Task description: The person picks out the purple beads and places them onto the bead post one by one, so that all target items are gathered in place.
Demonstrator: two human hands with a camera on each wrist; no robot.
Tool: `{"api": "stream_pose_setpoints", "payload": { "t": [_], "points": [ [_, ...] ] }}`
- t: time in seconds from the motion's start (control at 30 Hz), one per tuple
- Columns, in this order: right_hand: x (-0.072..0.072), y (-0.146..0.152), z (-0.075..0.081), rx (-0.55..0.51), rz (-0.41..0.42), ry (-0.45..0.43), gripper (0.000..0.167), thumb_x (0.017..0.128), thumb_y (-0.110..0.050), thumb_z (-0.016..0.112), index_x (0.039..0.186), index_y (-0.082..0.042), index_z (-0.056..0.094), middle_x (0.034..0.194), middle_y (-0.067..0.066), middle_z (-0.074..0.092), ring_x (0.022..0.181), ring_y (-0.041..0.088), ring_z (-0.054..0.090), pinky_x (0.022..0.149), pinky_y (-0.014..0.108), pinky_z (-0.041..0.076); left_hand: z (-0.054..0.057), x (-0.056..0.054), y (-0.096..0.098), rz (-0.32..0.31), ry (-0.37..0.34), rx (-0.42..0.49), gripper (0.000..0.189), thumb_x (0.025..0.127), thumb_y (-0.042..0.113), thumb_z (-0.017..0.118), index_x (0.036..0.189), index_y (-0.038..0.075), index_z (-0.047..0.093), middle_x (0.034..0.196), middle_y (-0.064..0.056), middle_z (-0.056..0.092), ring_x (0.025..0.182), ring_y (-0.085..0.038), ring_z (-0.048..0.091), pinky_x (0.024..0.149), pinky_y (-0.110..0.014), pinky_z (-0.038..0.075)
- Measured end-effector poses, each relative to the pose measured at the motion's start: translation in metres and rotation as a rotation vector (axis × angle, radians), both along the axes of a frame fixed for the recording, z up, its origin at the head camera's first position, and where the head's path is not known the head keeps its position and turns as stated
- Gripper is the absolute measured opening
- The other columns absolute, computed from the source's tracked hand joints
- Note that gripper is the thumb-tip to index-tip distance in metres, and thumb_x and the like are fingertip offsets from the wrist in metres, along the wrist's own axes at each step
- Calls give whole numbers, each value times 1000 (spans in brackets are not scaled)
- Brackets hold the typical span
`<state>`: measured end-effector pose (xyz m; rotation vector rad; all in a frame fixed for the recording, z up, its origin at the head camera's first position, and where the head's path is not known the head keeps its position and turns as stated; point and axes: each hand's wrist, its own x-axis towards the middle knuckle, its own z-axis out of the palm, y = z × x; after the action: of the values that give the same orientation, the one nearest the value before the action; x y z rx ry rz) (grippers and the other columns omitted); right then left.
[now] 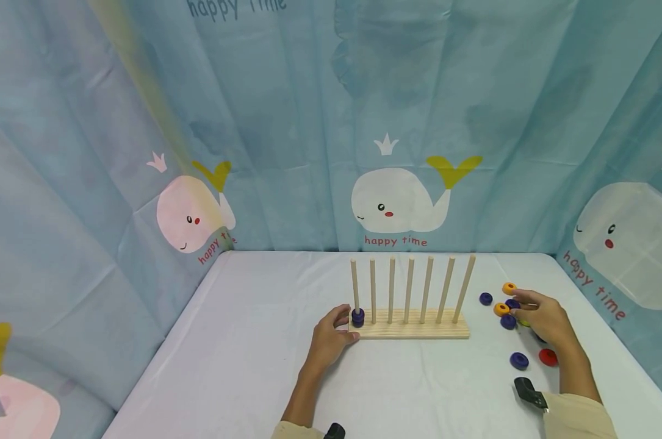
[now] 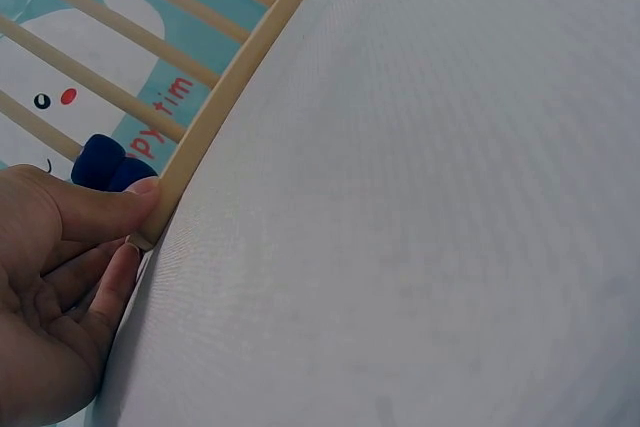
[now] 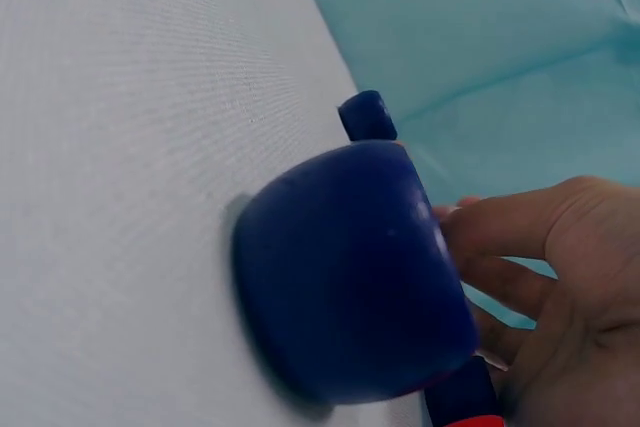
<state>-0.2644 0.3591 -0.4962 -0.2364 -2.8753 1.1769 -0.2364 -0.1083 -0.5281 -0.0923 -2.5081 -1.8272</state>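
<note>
beyond the white-clothed counter [image 1: 243,366], blue curtains [image 1: 292,122] read "happy time". the left hand [image 1: 327,342] pinches the pegboard [image 1: 410,332] at its nine-o'clock end; the right hand [image 1: 546,318] is among rings [image 1: 519,365] at three o'clock, whether holding one i cannot tell.

Head view: we look forward and down from the near side of the white tabletop [image 1: 243,353], far enough back to take in the left hand [image 1: 327,340], right hand [image 1: 545,318], peg rack [image 1: 413,330] and printed curtain [image 1: 287,122] beyond. Left wrist view: we sit low and close in, frame tilted, left hand at the left edge, peg rack running diagonally to the top. Right wrist view: nearer still, also tilted, a blue ring [image 3: 350,277] filling the middle, right hand at the right edge. Head and left wrist share the peg rack's left end; head and right wrist share loose rings [image 1: 519,361] and curtain
</note>
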Motion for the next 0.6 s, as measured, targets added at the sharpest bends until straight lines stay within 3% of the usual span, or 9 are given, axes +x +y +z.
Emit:
{"api": "stream_pose_setpoints", "payload": {
  "t": [0.6],
  "points": [
    [-1, -1, -4, 62, -22, 30, 53, 99, -5, 68, 148, 7, 52, 141, 39, 56, 127, 60, 53, 105, 77, 43, 0, 0, 0, -2, 12, -12, 67, 84, 0, 84, 147, 1, 59, 143, -18, 65, 128, -35, 66, 99, -41, 61]
  ]
}}
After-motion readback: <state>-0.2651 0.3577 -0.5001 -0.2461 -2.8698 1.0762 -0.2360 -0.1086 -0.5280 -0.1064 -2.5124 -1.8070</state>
